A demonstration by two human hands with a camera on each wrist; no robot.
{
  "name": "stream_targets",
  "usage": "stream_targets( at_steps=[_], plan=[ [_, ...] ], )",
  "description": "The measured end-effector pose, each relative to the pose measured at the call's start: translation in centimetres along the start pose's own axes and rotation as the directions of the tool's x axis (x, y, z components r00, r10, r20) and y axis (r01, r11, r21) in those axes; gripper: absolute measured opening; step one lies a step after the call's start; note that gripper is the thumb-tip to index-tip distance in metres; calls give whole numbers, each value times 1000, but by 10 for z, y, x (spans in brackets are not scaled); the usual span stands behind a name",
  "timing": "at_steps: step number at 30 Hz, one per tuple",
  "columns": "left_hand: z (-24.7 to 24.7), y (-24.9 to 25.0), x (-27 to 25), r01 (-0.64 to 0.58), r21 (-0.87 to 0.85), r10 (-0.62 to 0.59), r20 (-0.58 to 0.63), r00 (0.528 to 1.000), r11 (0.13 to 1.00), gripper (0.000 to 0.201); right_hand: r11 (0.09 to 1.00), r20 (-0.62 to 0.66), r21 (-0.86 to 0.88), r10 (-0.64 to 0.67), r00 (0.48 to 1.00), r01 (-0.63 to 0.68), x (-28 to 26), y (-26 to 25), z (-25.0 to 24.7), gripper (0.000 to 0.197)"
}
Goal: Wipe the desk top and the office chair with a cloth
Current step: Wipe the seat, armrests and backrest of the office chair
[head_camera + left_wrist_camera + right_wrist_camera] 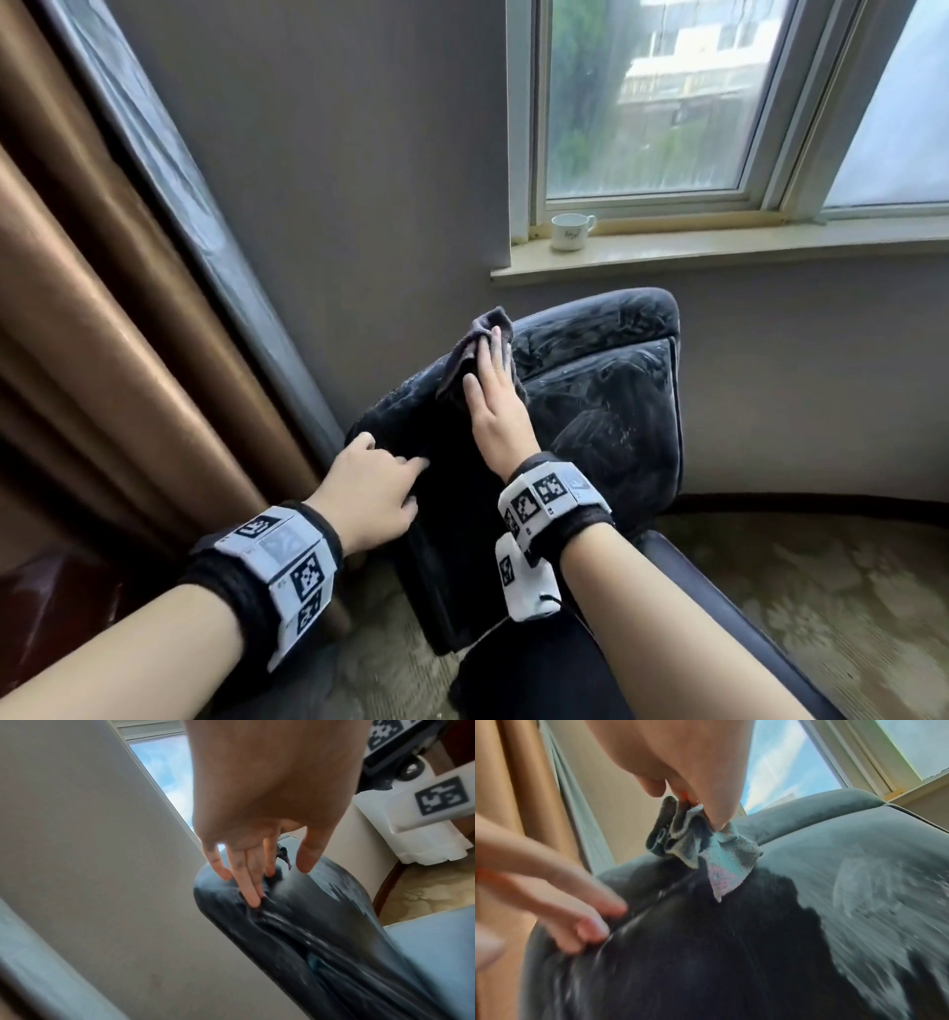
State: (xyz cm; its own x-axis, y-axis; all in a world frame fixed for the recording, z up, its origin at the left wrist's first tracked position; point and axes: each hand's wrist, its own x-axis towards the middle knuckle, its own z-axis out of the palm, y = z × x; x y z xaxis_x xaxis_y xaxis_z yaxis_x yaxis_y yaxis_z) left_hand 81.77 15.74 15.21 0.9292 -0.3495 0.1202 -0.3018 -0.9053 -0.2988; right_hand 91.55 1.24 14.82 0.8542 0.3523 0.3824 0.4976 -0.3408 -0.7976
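1. Lower centre of the head view: the left hand [371,497] rests on the dark leather office chair [606,406], its fingers loosely spread and their tips pressing into a crease, holding nothing; it seems to steady the chair.
2. Just above, at frame centre, the right hand [492,406] lies along the chair's back edge; the right wrist view shows its fingers pinching a bunched grey cloth [693,839] against the leather.
3. The step in hand looks like the chair wipe. Pale smears cover the chair's right panel, while the part under the hands reads dark, so I judge the wiping partly done.
4. The next move likely calls for dragging the cloth along the edge and into the crease while the left hand braces.
5. No table shows in any view, so its state cannot be told.
6. Farther off, a white cup [571,232] stands on the windowsill [770,246] in the upper right; a brown curtain [102,308] hangs at left. Neither blocks the wiping.
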Motion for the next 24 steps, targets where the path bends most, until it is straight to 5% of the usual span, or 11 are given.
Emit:
stream_targets(
  at_steps=[4, 6, 11, 17, 24],
  plan=[
    [-9, -16, 27, -227, 24, 226, 27, 974, 974, 45, 939, 202, -246, -192, 960, 240, 4, 19, 9, 57],
    [-6, -23, 38, -309, 57, 305, 64, 950, 949, 47, 867, 191, -359, -294, 937, 345, 4, 43, 7, 63],
    [-10, -47, 59, -489, 93, 472, 159, 867, 867, 48, 942, 28, -313, -121, 992, 123, 19, 57, -12, 65],
    [-17, -84, 64, -637, 67, 617, 188, 764, 768, 42, 885, 143, -335, -292, 946, 324, -17, 58, 11, 48],
    [2, -88, 76, -654, 90, 649, 76, 757, 751, 55, 888, 50, -381, -260, 964, 259, 5, 56, -1, 47]
  ],
)
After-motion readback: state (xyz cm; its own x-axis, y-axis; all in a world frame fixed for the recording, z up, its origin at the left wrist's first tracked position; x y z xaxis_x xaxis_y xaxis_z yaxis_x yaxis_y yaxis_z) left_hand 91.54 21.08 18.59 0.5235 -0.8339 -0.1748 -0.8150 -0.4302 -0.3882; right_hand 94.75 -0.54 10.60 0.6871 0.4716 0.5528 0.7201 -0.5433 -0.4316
